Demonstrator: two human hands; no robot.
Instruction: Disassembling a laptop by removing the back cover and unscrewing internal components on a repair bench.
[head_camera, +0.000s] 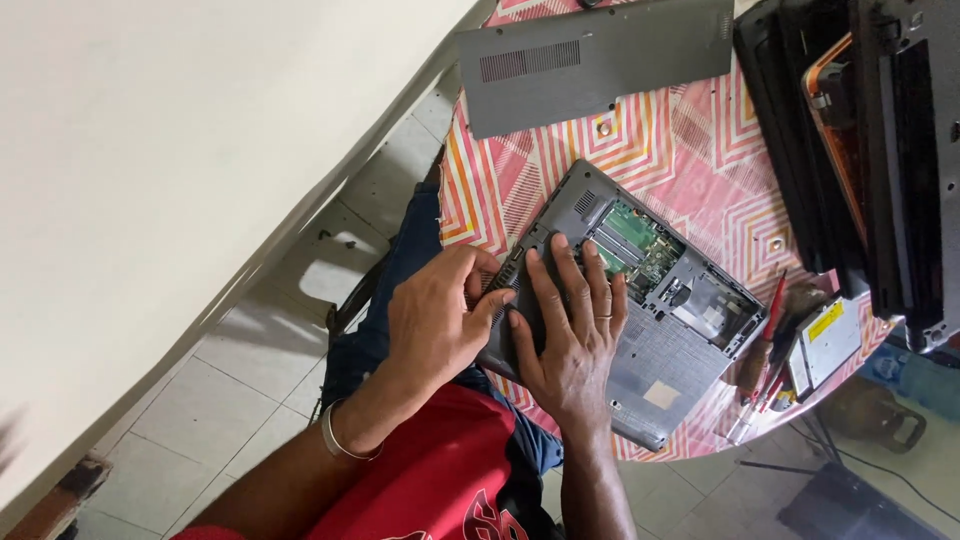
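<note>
We press our spread right hand (570, 335) on the laptop (640, 320), left hand (435, 320) fingers pinching its edge; slipping could scrape the exposed board (635, 245).

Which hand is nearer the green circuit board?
Right. The right hand lies flat on the laptop, fingertips beside the green circuit board; the left hand grips the laptop's far edge.

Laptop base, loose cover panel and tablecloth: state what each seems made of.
Laptop base: apparently moulded grey plastic, matte, with vent slits. Cover panel: likely the same dull grey plastic, thin, with a grille. Tablecloth: probably woven fabric or printed vinyl, pink zigzag pattern; hard to tell.
</note>
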